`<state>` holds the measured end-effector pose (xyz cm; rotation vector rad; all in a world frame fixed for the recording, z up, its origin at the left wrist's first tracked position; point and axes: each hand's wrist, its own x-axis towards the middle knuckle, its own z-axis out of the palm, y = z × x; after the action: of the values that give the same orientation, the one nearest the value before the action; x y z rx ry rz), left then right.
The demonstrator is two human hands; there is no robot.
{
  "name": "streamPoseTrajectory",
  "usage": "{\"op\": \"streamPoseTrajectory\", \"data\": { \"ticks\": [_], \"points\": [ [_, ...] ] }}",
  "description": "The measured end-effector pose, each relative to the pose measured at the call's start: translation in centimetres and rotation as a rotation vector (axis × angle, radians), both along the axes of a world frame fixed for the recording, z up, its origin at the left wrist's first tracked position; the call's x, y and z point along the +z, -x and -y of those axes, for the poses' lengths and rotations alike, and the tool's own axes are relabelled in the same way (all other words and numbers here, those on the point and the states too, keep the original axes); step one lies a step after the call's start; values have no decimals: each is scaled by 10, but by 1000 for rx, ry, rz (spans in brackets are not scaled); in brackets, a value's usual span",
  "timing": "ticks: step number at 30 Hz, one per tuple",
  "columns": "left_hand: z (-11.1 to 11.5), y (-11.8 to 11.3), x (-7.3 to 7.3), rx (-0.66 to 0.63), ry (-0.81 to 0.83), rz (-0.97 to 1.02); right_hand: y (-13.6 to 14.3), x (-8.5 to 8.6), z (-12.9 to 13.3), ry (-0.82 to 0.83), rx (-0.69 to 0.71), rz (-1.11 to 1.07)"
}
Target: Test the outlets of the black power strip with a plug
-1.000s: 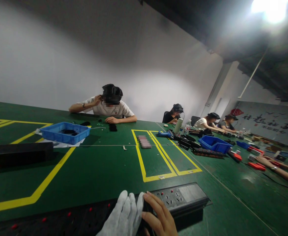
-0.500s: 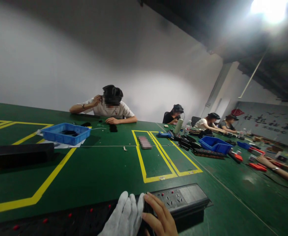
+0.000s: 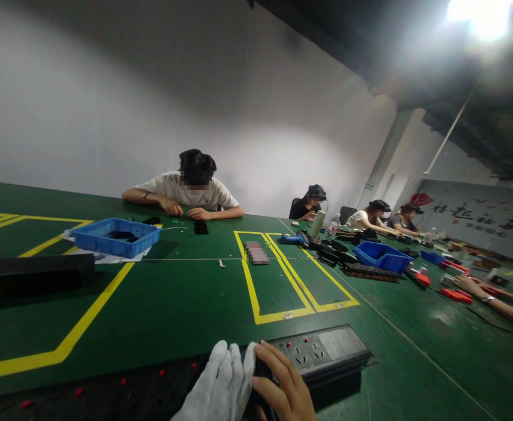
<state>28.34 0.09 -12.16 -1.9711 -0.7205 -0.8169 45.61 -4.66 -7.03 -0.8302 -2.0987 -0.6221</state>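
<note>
A long black power strip [image 3: 313, 354] with sockets and small red lights or switches lies along the table's near edge, partly covered by my hands. My left hand [image 3: 217, 386], in a white glove, rests over its middle with fingers stretched out side by side. Right beside it is my right hand [image 3: 285, 383], bare, its fingers bent and their tips close to the gloved ones. Something black shows in the narrow gap between the hands. My right fingers curl round it, but its shape is mostly hidden, as are both thumbs.
A blue tray [image 3: 116, 237] with black parts stands at left, near another black bar [image 3: 33, 278]. A pinkish phone-like object [image 3: 257, 253] lies inside yellow tape lines. Across the table sits a co-worker [image 3: 195, 187]. Further right are a blue bin [image 3: 381, 257], black parts and other people.
My hands and the power strip stay in nearly the same place. The co-worker opposite has lowered a raised hand from the head to the table.
</note>
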Motion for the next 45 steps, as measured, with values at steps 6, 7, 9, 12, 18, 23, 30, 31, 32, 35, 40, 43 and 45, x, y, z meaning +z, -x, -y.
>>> {"op": "streamPoseTrajectory", "data": {
  "ticks": [6, 7, 9, 12, 18, 23, 30, 31, 32, 35, 40, 43, 45],
  "points": [
    [0, 0, -1, -8, 18, 4, 0, -1, 0, 6, -5, -6],
    [0, 0, -1, -5, 20, 4, -1, -1, 0, 5, -10, -3],
    [0, 0, -1, 3, 23, 1, -1, -2, 0, -2, -12, 3],
    [0, 0, 0, -1, 13, 2, -1, 0, 1, 2, -9, 6],
    [3, 0, 5, 21, 19, -5, 1, 1, 1, -3, -8, 0],
    [6, 0, 9, 33, 23, -13, 1, 0, 0, -6, -5, -7],
    [5, 1, 6, 27, 26, -2, 2, 1, 1, 4, 0, -6],
    [4, 0, 4, 21, 26, 3, 2, 1, 1, -1, 0, -8],
    [3, 0, 2, 14, 24, 9, 2, 1, 1, -7, 2, -7],
    [-1, -1, -2, -15, 14, 35, 1, 1, 0, -13, 7, 0],
    [0, -1, -4, -25, 77, 51, 0, 3, 1, 1, -3, 3],
    [3, -2, -5, -17, 92, 45, 1, 3, 1, -6, -1, 6],
    [3, -3, -6, -19, 94, 46, 1, 3, 1, 1, -1, 2]
  ]
}}
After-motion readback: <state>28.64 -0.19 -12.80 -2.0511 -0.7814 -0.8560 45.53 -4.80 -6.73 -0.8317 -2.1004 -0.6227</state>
